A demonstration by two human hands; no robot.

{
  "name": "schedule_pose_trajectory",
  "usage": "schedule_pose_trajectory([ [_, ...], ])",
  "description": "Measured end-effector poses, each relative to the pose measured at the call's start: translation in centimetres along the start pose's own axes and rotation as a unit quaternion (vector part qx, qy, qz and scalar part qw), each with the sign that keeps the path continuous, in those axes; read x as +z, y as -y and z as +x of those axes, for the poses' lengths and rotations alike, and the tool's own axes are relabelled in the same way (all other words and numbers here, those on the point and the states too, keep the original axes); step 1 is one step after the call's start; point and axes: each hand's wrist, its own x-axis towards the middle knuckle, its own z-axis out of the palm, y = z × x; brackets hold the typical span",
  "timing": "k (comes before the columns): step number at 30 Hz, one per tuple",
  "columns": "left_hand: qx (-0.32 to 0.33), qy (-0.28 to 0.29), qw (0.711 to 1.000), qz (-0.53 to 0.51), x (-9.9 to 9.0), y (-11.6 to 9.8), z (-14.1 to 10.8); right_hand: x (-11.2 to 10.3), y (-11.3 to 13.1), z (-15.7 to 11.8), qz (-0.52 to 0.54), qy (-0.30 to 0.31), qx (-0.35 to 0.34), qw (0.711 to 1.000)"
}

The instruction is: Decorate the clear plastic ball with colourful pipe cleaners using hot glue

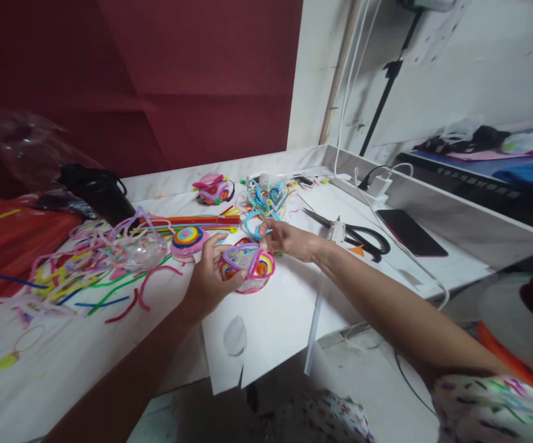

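Note:
My left hand is closed around the left side of a round piece covered in coloured pipe cleaners, with pink, purple and rainbow loops over a see-through base. At its upper right edge, the fingers of my right hand are pinched together; what they hold is too small to make out. Beside my left hand lies a dome of rainbow pipe-cleaner rings with a pink rim. A clear plastic half ball stands farther left. Below the hands is a white sheet with an oval hole.
Loose pipe cleaners spread over the left side. Blue strips and another decorated ball lie behind. Black-handled scissors, a dark phone and a white cable are to the right. A black bottle leans at back left.

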Motion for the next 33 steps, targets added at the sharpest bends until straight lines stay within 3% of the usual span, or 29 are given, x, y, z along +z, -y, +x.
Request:
schedule_pose_trajectory([
  [18,0.008,-0.027,0.998,0.049,0.1,0.5,-0.2,-0.4,0.1,-0.6,-0.050,0.017,-0.082,0.995],
  [24,0.020,-0.008,0.987,0.159,-0.1,-0.4,-0.4,-0.6,0.3,-0.8,-0.108,0.016,-0.107,0.988],
  [28,0.038,-0.012,0.976,0.212,-0.2,-1.4,-0.6,-0.7,0.4,-1.1,-0.165,0.000,-0.127,0.978],
  [33,0.072,-0.017,0.969,0.236,-0.2,-1.5,-0.7,-1.0,0.5,-1.1,-0.277,-0.010,-0.171,0.945],
])
